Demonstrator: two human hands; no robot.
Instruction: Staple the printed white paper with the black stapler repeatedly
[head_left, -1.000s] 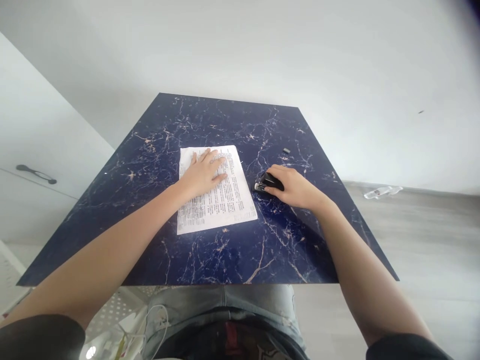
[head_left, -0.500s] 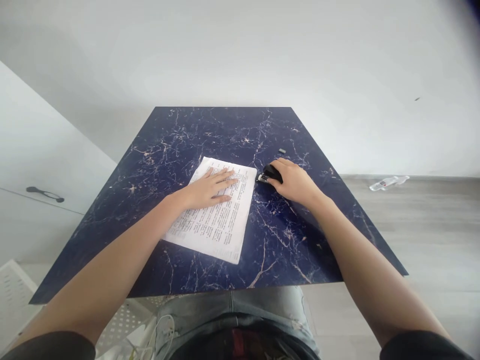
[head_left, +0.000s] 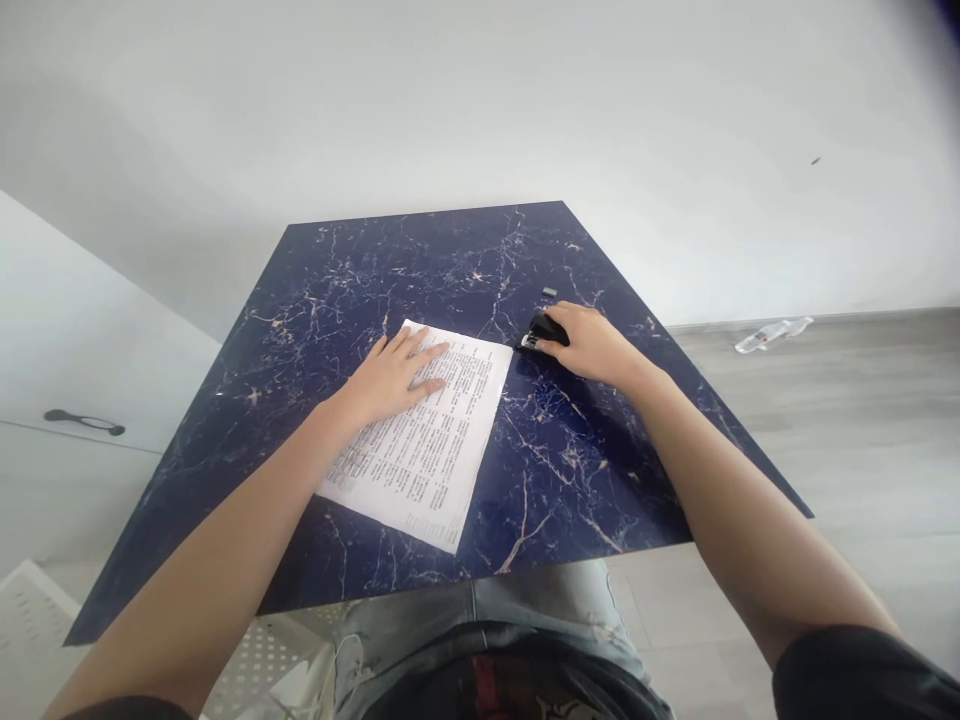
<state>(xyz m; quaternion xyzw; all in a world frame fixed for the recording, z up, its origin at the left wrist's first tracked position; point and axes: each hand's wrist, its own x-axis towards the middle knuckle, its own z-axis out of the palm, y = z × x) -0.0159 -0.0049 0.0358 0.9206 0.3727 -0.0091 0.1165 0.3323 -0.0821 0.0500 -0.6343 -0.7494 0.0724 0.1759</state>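
Note:
Printed white paper (head_left: 442, 450), perhaps several sheets, lies at a slant on the dark blue marbled table (head_left: 390, 270). My left hand (head_left: 394, 375) rests flat on its upper left part with the fingers spread. To the right of the paper, my right hand (head_left: 589, 340) is wrapped round a black stapler (head_left: 546, 330). The stapler's front end points left, right beside the paper's upper right corner; whether it touches the corner I cannot tell. Beyond my right hand lies a small grey strip (head_left: 550, 293), which looks like staples.
A white wall (head_left: 480, 100) stands behind the table. On the floor at the right lies a clear plastic item (head_left: 772, 335). A white cabinet with a dark handle (head_left: 84, 422) is at the left. White perforated furniture (head_left: 274, 655) shows below the table's front edge.
The paper has turned slightly clockwise, its lower end shifting left. My left hand has slid left on it. The stapler has come slightly away from the paper's edge, and the whole view has tilted.

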